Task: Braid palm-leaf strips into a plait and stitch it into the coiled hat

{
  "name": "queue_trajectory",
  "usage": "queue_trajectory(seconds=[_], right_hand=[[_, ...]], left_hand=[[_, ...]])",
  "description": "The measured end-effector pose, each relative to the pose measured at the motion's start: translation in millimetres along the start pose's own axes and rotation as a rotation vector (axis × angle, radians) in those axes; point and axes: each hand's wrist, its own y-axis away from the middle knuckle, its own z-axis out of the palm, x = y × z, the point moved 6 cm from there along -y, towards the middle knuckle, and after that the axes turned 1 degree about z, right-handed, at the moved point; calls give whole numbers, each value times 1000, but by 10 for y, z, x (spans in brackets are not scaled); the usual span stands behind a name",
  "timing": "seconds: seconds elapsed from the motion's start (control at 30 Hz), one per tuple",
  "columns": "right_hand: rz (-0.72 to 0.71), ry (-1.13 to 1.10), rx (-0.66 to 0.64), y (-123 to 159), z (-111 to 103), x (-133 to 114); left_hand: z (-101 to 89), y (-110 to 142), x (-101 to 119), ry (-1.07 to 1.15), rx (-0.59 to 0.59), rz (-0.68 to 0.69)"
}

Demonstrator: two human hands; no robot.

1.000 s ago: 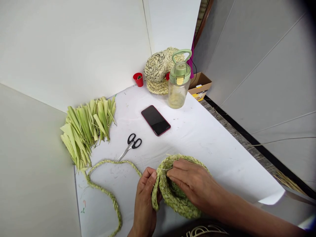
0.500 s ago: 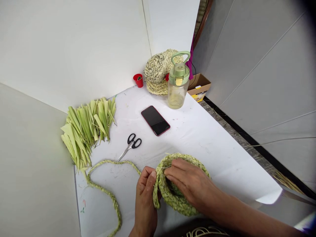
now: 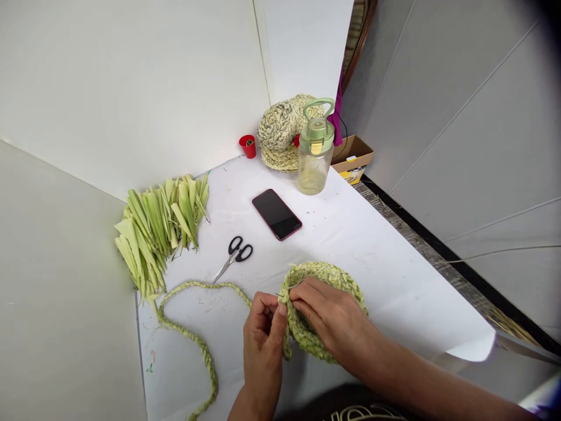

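A round green woven basket (image 3: 328, 273), coiled from braided husk, sits tilted on the table in front of me. My left hand (image 3: 265, 333) is closed at its left rim, thumb and forefinger pinching the braid there. A thin needle-like sliver shows at those fingertips, too small to be sure of. My right hand (image 3: 331, 316) reaches over the opening, fingers curled against the inner side of the same rim; its fingertips are partly hidden. A pale thread (image 3: 297, 285) shows beside them. From the basket a long braid (image 3: 193, 336) runs left and loops across the table.
Black-handled scissors (image 3: 233, 255) and a dark phone (image 3: 277, 214) lie beyond the basket. Pale green husks (image 3: 160, 219) are piled at the left edge. At the back stand a bottle (image 3: 314, 158), a red cup (image 3: 248, 147) and coiled braid pieces (image 3: 280, 126). A cardboard box (image 3: 357, 155) is behind.
The basket has shifted slightly up and tipped, its rim now higher in view. My left hand has moved up along the rim, closer to my right fingertips.
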Motion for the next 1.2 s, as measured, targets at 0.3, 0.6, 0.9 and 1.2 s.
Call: queue_trajectory(seconds=[0.3,0.6,0.9,1.2], right_hand=[[-30,-28,78,-23,-11,-26],[-165,268,29,-290,-283,-145],[-107,-319,64,-702,-484,-307],[-16,-910,-169,-706,-1240,-399]], left_hand=[[-20,-30,52,-318,-36,186],[-29,-105,175,-355,-97,309],[15,-179,161,-424,-123,338],[-1,-223,182,-426,-144,327]])
